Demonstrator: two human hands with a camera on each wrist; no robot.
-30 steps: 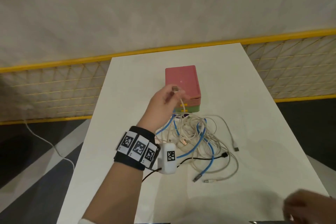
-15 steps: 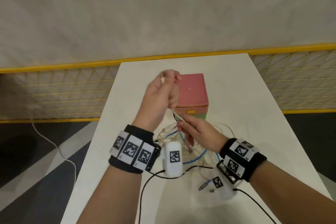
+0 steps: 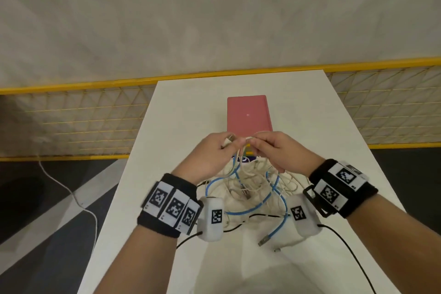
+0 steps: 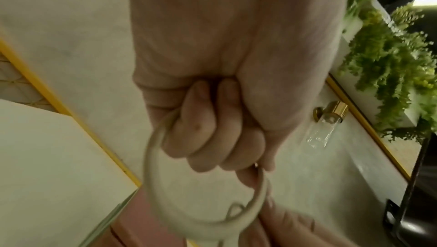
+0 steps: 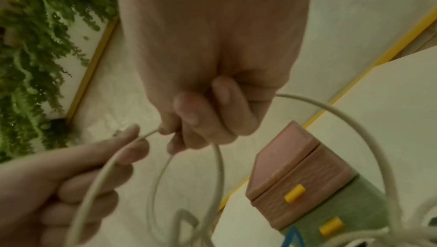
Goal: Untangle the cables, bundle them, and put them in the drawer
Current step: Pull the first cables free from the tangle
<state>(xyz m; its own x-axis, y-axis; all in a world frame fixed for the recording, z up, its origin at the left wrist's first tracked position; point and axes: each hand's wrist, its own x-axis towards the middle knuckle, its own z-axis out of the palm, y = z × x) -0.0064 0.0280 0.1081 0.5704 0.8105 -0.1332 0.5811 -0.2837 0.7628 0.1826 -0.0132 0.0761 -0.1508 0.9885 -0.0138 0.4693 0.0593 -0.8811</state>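
My left hand (image 3: 216,151) is raised over the white table (image 3: 334,126), its fingers curled in and pinching the plug end of a white cable (image 5: 220,159); from my left wrist that cable curves out of my fist in a loop below my knuckles; just to the right, my right hand (image 3: 274,150) nearly touches the left, its fingertips clamped on the same white cable a little further along, the slack hanging down between my two hands; under them the tangle of cables (image 3: 253,188) lies on the table, white ones and a blue cable (image 3: 274,203) looped through each other, a blue plug end lying nearest me; just beyond my hands stands the small drawer box (image 3: 248,114), pink on top and green below, its yellow handles (image 5: 295,193) facing me, drawers closed.
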